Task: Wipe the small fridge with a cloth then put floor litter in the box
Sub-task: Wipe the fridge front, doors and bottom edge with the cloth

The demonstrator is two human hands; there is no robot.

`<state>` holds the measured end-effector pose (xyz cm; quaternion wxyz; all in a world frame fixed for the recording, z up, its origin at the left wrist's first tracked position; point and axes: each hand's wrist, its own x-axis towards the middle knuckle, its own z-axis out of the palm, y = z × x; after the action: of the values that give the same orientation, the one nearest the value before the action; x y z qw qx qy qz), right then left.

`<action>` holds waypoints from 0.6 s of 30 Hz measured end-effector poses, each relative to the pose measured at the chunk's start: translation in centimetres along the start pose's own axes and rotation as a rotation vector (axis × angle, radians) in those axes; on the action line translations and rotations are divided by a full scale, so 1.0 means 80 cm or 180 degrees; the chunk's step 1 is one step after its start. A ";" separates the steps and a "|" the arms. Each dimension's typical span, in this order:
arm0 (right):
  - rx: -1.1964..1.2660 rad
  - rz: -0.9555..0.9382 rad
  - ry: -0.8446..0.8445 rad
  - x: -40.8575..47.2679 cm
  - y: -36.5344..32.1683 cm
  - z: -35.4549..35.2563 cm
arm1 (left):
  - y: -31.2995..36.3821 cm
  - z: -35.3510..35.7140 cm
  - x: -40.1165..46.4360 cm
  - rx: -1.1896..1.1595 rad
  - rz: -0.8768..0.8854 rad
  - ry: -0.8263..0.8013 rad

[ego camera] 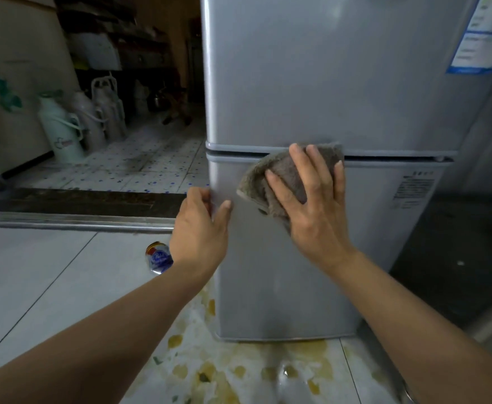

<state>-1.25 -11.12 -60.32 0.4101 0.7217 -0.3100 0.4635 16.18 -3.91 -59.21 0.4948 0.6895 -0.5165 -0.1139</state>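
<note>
A small silver two-door fridge (326, 83) stands right in front of me. My right hand (312, 205) presses a grey-brown cloth (285, 173) flat against the top of the lower door, just under the seam between the doors. My left hand (201, 228) grips the left edge of the lower door, fingers wrapped round the corner and thumb on the front. A crushed blue, white and red can (158, 257) lies on the floor beside my left wrist. No box is in view.
Yellow-stained patterned sheeting (239, 368) covers the floor at the fridge's base. A metal threshold strip (72, 221) crosses on the left, with a speckled floor beyond. Several thermos flasks (64, 132) stand by a beige cabinet (11, 83). Stickers (478, 33) sit on the upper door.
</note>
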 end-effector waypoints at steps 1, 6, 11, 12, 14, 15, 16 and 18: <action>0.0042 0.0047 0.0007 -0.015 -0.004 0.002 | -0.001 0.001 -0.001 -0.0003 0.0027 0.0015; -0.0123 -0.0408 -0.0969 -0.112 -0.006 -0.005 | -0.005 0.000 0.002 0.0121 0.0105 -0.0021; 0.0069 -0.0313 -0.0702 -0.074 0.027 -0.021 | -0.006 0.004 0.000 0.0065 0.0090 0.0034; 0.0098 -0.0055 -0.0529 -0.055 0.034 -0.024 | -0.007 0.005 0.000 0.0064 0.0098 0.0043; 0.0026 0.0362 -0.0346 -0.033 0.038 -0.028 | -0.007 0.005 0.001 0.0072 0.0075 0.0022; -0.0058 0.0491 -0.0295 -0.031 0.034 -0.030 | -0.008 0.005 0.002 0.0076 0.0057 0.0006; -0.0146 0.0596 -0.0279 -0.035 0.028 -0.032 | -0.008 0.004 0.003 0.0082 0.0051 -0.0007; -0.0326 0.0782 -0.0234 -0.052 0.019 -0.037 | -0.007 0.002 0.003 0.0108 0.0072 -0.0034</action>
<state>-5.33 -8.97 -63.02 0.3749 0.6729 -0.4341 0.4671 16.50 -4.23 -59.63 0.4815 0.6913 -0.5287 -0.1033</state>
